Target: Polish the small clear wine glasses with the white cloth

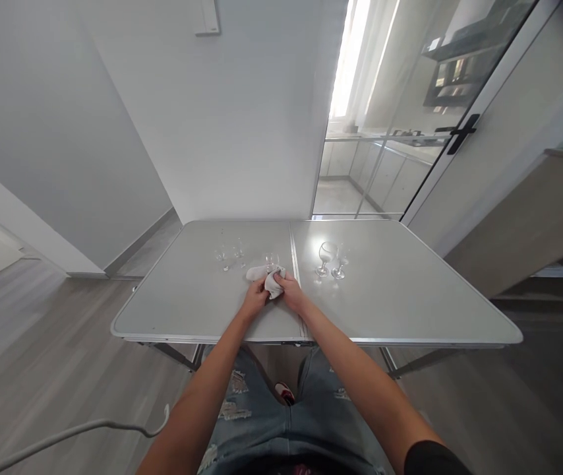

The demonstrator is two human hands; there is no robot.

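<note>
In front of me, near the middle of the table, my left hand (254,298) and my right hand (292,291) meet around a white cloth (274,285). The bowl of a clear stemmed glass (271,259) shows just beyond the cloth, and its lower part is hidden by cloth and fingers. Closed fingers of my right hand press the cloth from the right. My left hand is closed at the glass's covered lower end, its exact grip partly hidden. A second white piece of cloth (255,272) lies on the table just past my left hand.
Two small clear glasses (238,249) stand to the left on the grey folding table (400,297). To the right are two stemmed glasses, one round-bowled glass (327,252) and another glass (341,261) beside it. A white wall (242,132) rises behind, with a glass door (385,112) at right.
</note>
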